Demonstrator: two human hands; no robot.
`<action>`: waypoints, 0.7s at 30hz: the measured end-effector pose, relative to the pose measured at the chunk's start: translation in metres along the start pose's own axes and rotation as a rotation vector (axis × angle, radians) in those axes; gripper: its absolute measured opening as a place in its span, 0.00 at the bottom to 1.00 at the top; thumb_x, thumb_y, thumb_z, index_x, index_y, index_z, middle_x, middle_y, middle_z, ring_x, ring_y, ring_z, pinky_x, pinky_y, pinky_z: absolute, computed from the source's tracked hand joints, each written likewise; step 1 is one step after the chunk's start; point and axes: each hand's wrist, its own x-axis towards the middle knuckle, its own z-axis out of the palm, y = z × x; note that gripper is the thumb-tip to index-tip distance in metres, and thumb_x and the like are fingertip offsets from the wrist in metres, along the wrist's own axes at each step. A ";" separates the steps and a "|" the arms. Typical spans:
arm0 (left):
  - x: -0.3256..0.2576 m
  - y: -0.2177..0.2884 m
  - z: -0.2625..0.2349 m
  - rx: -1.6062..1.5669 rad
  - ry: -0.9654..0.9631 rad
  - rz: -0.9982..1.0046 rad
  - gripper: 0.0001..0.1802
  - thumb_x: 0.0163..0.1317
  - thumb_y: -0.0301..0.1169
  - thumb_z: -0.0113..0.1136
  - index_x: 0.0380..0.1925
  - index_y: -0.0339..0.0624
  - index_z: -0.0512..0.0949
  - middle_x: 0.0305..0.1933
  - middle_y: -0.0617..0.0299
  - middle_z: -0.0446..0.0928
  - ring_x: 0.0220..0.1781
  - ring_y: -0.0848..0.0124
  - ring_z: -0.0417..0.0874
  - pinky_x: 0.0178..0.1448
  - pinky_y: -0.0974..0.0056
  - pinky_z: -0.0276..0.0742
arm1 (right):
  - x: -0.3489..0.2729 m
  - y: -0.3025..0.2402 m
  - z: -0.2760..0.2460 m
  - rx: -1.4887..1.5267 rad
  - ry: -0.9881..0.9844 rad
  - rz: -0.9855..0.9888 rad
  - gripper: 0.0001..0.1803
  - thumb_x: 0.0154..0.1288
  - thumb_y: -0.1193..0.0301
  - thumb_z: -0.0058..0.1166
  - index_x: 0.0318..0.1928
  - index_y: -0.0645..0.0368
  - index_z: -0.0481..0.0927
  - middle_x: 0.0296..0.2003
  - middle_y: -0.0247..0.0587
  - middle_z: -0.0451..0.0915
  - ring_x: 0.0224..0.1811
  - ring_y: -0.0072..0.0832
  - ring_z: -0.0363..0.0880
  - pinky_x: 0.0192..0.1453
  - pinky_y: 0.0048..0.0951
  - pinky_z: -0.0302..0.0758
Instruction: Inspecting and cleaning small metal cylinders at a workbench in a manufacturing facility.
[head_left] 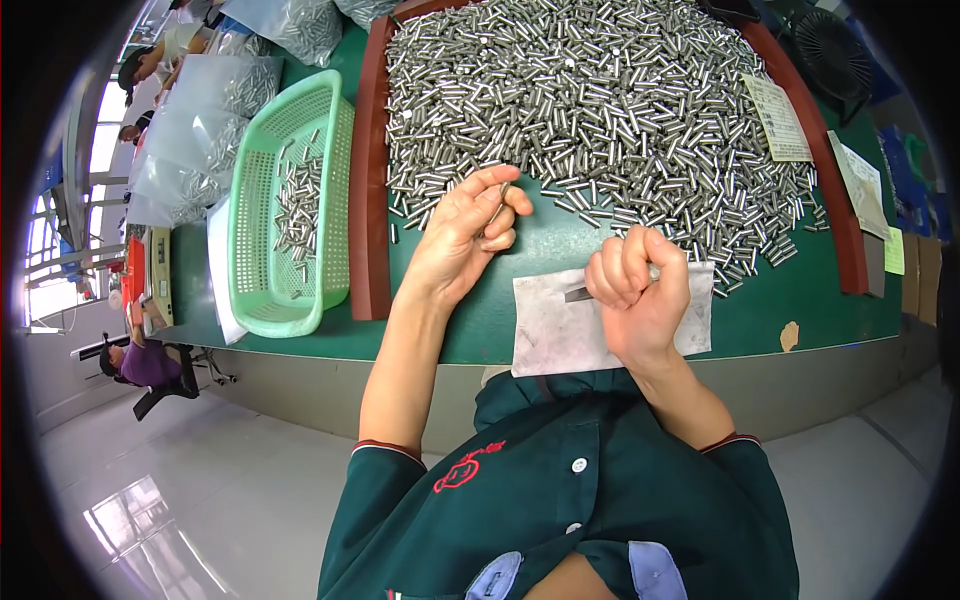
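My left hand (pixel 462 235) is raised at the near edge of the pile, its fingers curled. Between thumb and fingertips it pinches a small metal pin (pixel 504 190), mostly covered by the fingers. To its right, my right hand (pixel 640 300) is closed in a fist above a stained whitish cloth (pixel 545 340). A dark, narrow metal tool (pixel 578 295) sticks out from the little-finger side of that fist; the rest is hidden, so its exact kind does not show. Beyond both hands spreads a large heap of short, shiny cylindrical metal pins (pixel 600 110).
Red-brown rails (pixel 371 200) border the heap on the green table (pixel 470 335). Left of them stands a light green plastic basket (pixel 245 220) with some pins. Clear bags of pins (pixel 205 140), a scale (pixel 158 275), a black fan (pixel 830 55) and paper slips (pixel 777 118) lie around.
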 end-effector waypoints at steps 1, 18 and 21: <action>-0.001 -0.001 0.001 0.037 -0.006 -0.014 0.10 0.61 0.29 0.47 0.41 0.36 0.67 0.31 0.56 0.73 0.19 0.82 0.57 0.22 0.78 0.54 | -0.001 0.000 0.000 0.000 0.004 -0.005 0.20 0.62 0.66 0.31 0.12 0.55 0.54 0.08 0.29 0.52 0.11 0.16 0.43 0.16 0.20 0.44; -0.071 -0.038 0.038 1.422 0.144 0.331 0.05 0.51 0.22 0.55 0.27 0.37 0.68 0.17 0.55 0.70 0.17 0.59 0.71 0.22 0.62 0.65 | 0.001 -0.001 -0.002 -0.019 -0.079 0.011 0.20 0.61 0.63 0.29 0.12 0.52 0.55 0.07 0.26 0.52 0.10 0.16 0.43 0.17 0.21 0.45; -0.072 -0.042 0.035 1.521 0.151 0.358 0.06 0.48 0.22 0.57 0.24 0.38 0.69 0.17 0.55 0.70 0.20 0.57 0.72 0.24 0.60 0.66 | 0.001 0.000 0.001 -0.011 -0.117 0.015 0.21 0.61 0.62 0.29 0.12 0.51 0.55 0.07 0.26 0.51 0.10 0.16 0.43 0.17 0.21 0.45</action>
